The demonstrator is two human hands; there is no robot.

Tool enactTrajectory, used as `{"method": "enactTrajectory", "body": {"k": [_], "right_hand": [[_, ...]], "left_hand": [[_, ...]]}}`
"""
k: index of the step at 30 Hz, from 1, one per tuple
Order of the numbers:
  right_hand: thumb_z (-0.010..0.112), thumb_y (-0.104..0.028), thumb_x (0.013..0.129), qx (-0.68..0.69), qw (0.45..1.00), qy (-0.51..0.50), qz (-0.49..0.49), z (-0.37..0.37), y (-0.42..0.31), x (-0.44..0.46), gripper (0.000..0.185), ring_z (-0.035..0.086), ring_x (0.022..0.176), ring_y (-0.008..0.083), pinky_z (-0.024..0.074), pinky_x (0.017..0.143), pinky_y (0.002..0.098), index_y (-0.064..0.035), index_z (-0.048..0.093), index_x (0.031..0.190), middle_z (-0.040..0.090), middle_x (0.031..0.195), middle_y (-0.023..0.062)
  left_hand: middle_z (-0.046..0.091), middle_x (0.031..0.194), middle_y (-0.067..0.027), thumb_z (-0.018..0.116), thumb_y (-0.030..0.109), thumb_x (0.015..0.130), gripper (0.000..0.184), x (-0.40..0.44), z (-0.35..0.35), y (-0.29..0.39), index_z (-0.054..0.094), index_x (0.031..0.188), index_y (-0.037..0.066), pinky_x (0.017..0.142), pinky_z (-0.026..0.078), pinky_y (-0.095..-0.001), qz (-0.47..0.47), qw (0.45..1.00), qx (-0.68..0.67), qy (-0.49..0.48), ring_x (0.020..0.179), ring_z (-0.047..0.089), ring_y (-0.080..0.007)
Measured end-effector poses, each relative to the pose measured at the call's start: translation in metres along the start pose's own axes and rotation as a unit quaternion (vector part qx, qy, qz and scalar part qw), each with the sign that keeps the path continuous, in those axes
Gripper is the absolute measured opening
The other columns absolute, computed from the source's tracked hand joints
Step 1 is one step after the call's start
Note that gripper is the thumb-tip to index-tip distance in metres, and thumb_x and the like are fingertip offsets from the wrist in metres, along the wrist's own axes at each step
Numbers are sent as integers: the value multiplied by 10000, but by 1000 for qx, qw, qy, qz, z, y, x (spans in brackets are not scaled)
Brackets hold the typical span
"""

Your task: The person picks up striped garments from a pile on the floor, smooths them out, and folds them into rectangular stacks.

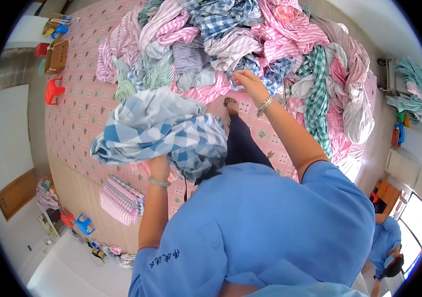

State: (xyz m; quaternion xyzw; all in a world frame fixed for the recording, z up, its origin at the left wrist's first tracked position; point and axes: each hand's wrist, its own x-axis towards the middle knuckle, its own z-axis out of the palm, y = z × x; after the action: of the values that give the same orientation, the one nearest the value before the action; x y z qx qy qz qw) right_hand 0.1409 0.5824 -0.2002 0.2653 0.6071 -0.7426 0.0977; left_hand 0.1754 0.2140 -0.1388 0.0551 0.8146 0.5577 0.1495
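Observation:
A bulky, bunched bed sheet (pixel 171 136) in blue and white check, with a pale grey side, hangs in front of my body at the left. My left hand (pixel 159 168) holds it from below, the fingers hidden in the folds. Off to the right of this bundle, my right hand (pixel 251 85) is held out in front of the big laundry pile (pixel 230 44). Its fingers are apart and loosely bent, and nothing shows between them. Striped and checked cloths in pink, blue, green and grey make up the pile.
Pink patterned sheeting (pixel 79 114) covers the floor. Folded striped cloths (pixel 122 198) lie at the lower left. A red stool (pixel 54 91) and a cardboard box (pixel 56 56) stand at the left edge. A cart with cloth (pixel 411 81) and another person (pixel 386 242) are at the right.

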Motion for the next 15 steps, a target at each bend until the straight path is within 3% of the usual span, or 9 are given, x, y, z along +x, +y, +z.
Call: {"method": "enactTrajectory", "body": {"k": [2, 4, 6, 8, 9, 12, 14, 15], "right_hand": [[528, -415, 761, 28, 994, 60, 89, -43, 29, 73, 476, 461, 986, 197, 413, 755, 352, -89, 458, 1100, 478, 1097, 58], [538, -449, 737, 56, 982, 92, 153, -72, 57, 141, 547, 428, 1025, 228, 399, 773, 384, -85, 432, 1131, 432, 1152, 74], [547, -484, 713, 80, 965, 127, 214, -94, 78, 202, 619, 395, 1064, 260, 386, 792, 417, -82, 406, 1161, 387, 1207, 90], [551, -525, 686, 50, 941, 181, 280, -109, 99, 256, 731, 353, 1102, 307, 347, 836, 451, -50, 356, 1206, 320, 1261, 124], [544, -569, 664, 38, 933, 180, 309, -113, 103, 274, 792, 348, 1122, 307, 328, 872, 421, -38, 357, 1221, 328, 1267, 150], [536, -587, 658, 4, 920, 254, 299, -117, 187, 353, 774, 351, 1133, 285, 334, 877, 368, -50, 408, 1201, 365, 1249, 158], [524, -549, 686, -12, 891, 294, 346, -116, 222, 390, 684, 402, 1098, 246, 335, 878, 335, -71, 458, 1171, 423, 1198, 183], [595, -420, 651, -289, 906, 174, 254, -123, 251, 410, 620, 435, 1078, 266, 379, 844, 346, -29, 471, 1116, 471, 1131, 185]], "left_hand": [[525, 1028, -61, 504, 168, 814, 344, 35, 9, -35, 453, 1133, 47, 770, 380, -273, -244, 953, -163, 80, 905, 496, -169], [512, 1027, -42, 526, 236, 797, 425, 44, 7, -73, 410, 1168, 64, 749, 383, -277, -401, 899, -125, 126, 877, 491, -165], [521, 1021, -16, 543, 307, 781, 413, 37, 7, -92, 451, 1113, 80, 706, 383, -306, -510, 851, -81, 96, 892, 477, -127], [532, 967, -5, 525, 290, 796, 362, 30, 15, -106, 467, 1089, 86, 660, 403, -273, -557, 827, -49, 56, 819, 495, -108], [540, 960, -7, 521, 284, 801, 348, 28, 19, -107, 473, 1084, 87, 653, 407, -264, -566, 823, -53, 15, 798, 507, -107], [550, 1005, -27, 506, 268, 811, 319, 48, 48, -99, 490, 1086, 107, 709, 414, -270, -597, 799, -13, -74, 867, 533, -134], [553, 1005, -32, 491, 256, 828, 296, 70, 68, -91, 492, 1079, 100, 710, 414, -257, -563, 817, 7, -125, 856, 538, -125], [552, 1004, -34, 473, 235, 844, 280, 87, 80, -81, 489, 1080, 85, 720, 414, -250, -550, 824, 6, -140, 858, 539, -120]]}}
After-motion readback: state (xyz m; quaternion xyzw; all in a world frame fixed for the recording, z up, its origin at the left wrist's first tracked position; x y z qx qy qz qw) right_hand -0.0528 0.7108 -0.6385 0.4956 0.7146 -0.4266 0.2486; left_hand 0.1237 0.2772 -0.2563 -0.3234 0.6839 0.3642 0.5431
